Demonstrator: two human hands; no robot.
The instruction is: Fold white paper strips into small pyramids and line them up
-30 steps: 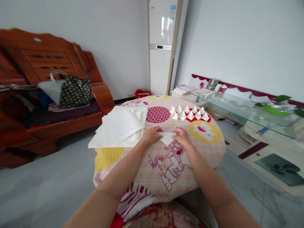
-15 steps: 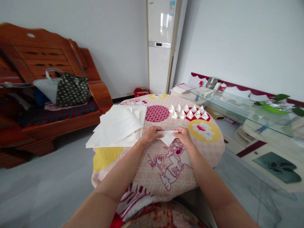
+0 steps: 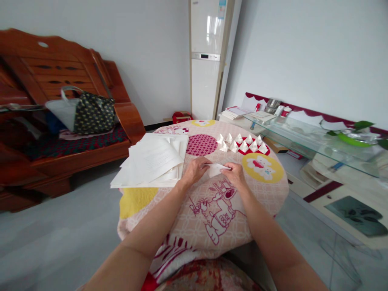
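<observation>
Between my two hands is a small folded piece of white paper [image 3: 214, 169], held just above the patterned tablecloth. My left hand [image 3: 195, 169] pinches its left end. On the right end, the thumb and fingers of my right hand [image 3: 234, 173] are closed. Parts of both paper ends are hidden under the fingers. Beyond my hands, several small white folded-paper pieces [image 3: 243, 146] with pointed tops stand in two rows. Left of my left hand lies a loose stack of white paper sheets [image 3: 151, 159], the top ones askew.
A round table [image 3: 194, 238] with a printed cloth is before me. To the right stands a glass-topped cabinet [image 3: 303, 139] holding cups and a plant. A wooden sofa [image 3: 100, 149] with bags is at the left, and a tall white appliance [image 3: 204, 85] behind.
The folded paper's downward-pointing triangle no longer shows; the paper now looks smaller and tilted between my fingers. My left hand has turned slightly. The view has shifted a little.
</observation>
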